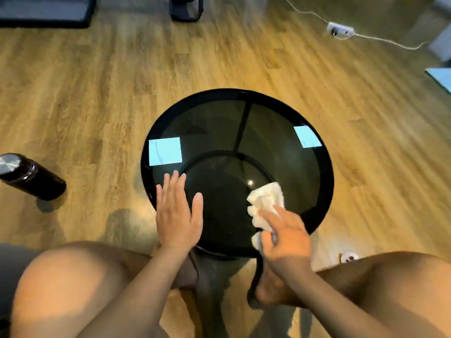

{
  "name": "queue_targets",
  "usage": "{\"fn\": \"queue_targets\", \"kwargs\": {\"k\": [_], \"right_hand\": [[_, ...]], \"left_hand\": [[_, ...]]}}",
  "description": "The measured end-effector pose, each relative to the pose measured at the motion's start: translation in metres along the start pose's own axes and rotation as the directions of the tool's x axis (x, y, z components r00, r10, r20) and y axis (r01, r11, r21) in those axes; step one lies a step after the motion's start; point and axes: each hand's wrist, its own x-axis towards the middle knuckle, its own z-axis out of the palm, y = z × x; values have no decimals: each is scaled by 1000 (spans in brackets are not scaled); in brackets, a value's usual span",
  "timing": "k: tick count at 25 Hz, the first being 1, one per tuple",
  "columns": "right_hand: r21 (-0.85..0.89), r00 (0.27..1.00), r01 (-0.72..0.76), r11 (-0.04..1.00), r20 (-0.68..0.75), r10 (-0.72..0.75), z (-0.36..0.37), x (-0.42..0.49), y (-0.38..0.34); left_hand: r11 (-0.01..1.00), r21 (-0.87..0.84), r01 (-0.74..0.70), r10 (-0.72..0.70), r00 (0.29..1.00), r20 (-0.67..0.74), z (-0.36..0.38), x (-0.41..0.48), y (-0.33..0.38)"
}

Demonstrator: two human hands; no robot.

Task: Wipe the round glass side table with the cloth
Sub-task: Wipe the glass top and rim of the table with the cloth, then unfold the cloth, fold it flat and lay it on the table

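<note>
The round side table (278,132) has a dark smoked-glass top in a black rim and stands on the wood floor just in front of my knees. My left hand (177,213) lies flat and open on the glass near its left front edge, holding nothing. My right hand (285,240) grips a crumpled white cloth (264,203) and presses it on the glass at the right front. Two pale rectangular reflections show on the glass at left and right.
A dark cylindrical bottle (29,176) with a metal cap lies on the floor to the left. A white power strip (340,30) and its cable run across the floor at back right. Dark furniture bases stand at the back left. My bare knees flank the table.
</note>
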Motion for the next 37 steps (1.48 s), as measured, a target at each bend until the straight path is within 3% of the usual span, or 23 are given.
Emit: {"fn": "queue_targets", "kwargs": {"k": [2,3,5,6,7,9,10,11,13,14,17,22,25,27,29,31,34,37], "right_hand": [[150,969,202,968,115,-220,25,-23,-57],[264,949,214,940,172,-264,27,-23,-79],[513,938,-8,858,300,-171,13,-5,-105],[670,921,-191,718,375,-105,-3,7,-109],[779,886,-368,507,459,-62,-20,18,-110],[805,800,-587,91,594,-84,-44,32,-105],[780,776,-625,-13,620,-116,-51,37,-102],[764,760,-645,-32,636,-136,-59,39,-101],[727,701,-686,23,670,-244,-69,39,-102],[743,698,-658,120,663,-273,-73,40,-102],[785,823,-431,445,544,-162,-76,48,-104],[751,898,-290,593,429,-104,-98,68,-116],[670,903,-173,722,400,-154,-106,79,-117],[720,841,-220,658,482,-246,-107,84,-113],[749,698,-406,523,624,-352,-105,80,-120],[750,635,-406,522,642,-430,-98,75,-131],[829,732,-307,468,520,-440,-92,71,-148],[872,783,-235,429,431,-448,-105,73,-157]], "left_hand": [[994,-97,56,-49,996,76,-7,-1,4],[968,-215,130,-108,988,110,-16,-2,6],[830,-476,289,-250,957,145,-42,-3,10],[764,-539,355,-329,933,148,-56,-5,12],[695,-575,432,-401,896,190,-68,-8,14],[480,-642,597,-409,800,439,-86,-18,24],[342,-671,658,-322,753,574,-89,-25,32],[223,-703,676,-225,737,637,-91,-33,41],[85,-796,599,-153,797,584,-96,-44,56],[72,-829,555,-192,823,534,-100,-45,61],[174,-872,458,-333,861,385,-124,-42,64],[310,-877,367,-343,904,256,-170,-27,56],[366,-875,316,-353,917,184,-189,-20,59],[366,-887,282,-320,933,165,-199,-19,65],[400,-877,265,-287,945,154,-209,-15,67],[457,-847,273,-248,953,174,-216,-10,68],[483,-825,293,-293,942,163,-222,-5,63],[531,-811,246,-339,939,64,-228,-7,51]]}}
